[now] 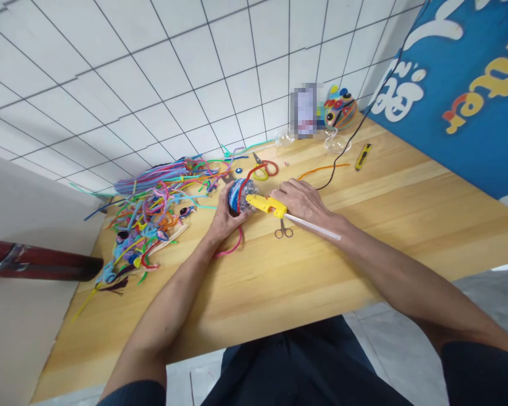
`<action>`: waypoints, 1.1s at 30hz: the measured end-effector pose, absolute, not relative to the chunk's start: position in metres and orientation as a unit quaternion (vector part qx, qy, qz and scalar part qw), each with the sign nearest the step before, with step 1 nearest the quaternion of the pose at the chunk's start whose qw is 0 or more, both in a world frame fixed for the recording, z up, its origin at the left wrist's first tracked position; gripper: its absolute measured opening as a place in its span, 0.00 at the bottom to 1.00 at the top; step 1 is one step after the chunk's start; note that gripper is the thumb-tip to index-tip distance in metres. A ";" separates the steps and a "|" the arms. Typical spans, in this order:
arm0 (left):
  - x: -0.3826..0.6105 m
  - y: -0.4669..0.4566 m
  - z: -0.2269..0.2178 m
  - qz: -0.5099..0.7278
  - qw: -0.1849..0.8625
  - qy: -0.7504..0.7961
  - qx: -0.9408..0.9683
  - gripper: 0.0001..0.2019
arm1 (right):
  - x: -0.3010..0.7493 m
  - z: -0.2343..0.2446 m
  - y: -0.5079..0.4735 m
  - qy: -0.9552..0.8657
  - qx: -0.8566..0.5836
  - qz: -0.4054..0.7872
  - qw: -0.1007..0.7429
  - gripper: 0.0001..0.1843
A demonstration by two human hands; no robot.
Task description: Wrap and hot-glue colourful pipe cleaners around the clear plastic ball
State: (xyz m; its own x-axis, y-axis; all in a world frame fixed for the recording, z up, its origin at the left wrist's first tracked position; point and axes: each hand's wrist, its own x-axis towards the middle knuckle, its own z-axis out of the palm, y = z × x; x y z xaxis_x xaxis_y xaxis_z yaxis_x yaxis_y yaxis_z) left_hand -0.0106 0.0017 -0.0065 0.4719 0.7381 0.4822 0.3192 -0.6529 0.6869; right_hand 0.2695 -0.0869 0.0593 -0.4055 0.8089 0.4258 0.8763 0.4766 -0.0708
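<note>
My left hand (pixel 225 217) is wrapped round the side of a clear plastic ball (pixel 250 192) partly covered with blue and white pipe cleaners. A red pipe cleaner (pixel 245 179) runs over the ball's top. In my right hand (pixel 302 198) is a yellow hot glue gun (pixel 267 204), its nozzle pointing left at the ball. A clear glue stick (pixel 317 226) sticks out of its back end. Whether the nozzle touches the ball I cannot tell. Small scissors (pixel 283 230) lie just below the glue gun. A pink pipe cleaner (pixel 232 247) trails on the table beneath my left hand.
Loose pipe cleaners (pixel 152 211) form a large heap at the left. Red-and-yellow-handled scissors (pixel 265 168) lie behind the ball. A yellow utility knife (pixel 363 157), clear plastic shells (pixel 337 144) and a decorated ball (pixel 340 110) are at the back right. A black cord (pixel 351 140) crosses the table (pixel 406 214).
</note>
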 end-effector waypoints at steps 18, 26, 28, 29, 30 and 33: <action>-0.012 0.004 -0.008 0.390 0.260 0.297 0.832 0.51 | 0.286 0.045 -0.079 -0.833 -0.496 -0.035 0.244 0.13; -0.013 0.007 -0.013 0.393 0.248 0.313 0.828 0.51 | 0.283 0.044 -0.081 -0.822 -0.507 -0.037 0.257 0.11; -0.013 0.007 -0.013 0.392 0.249 0.311 0.829 0.51 | 0.283 0.044 -0.082 -0.823 -0.505 -0.035 0.258 0.11; -0.013 0.007 -0.014 0.392 0.250 0.311 0.829 0.51 | 0.284 0.044 -0.082 -0.824 -0.503 -0.033 0.259 0.12; -0.013 0.008 -0.014 0.392 0.251 0.311 0.828 0.52 | 0.284 0.044 -0.082 -0.826 -0.500 -0.030 0.259 0.12; -0.013 0.009 -0.016 0.395 0.248 0.312 0.828 0.52 | 0.285 0.044 -0.081 -0.831 -0.492 -0.028 0.257 0.13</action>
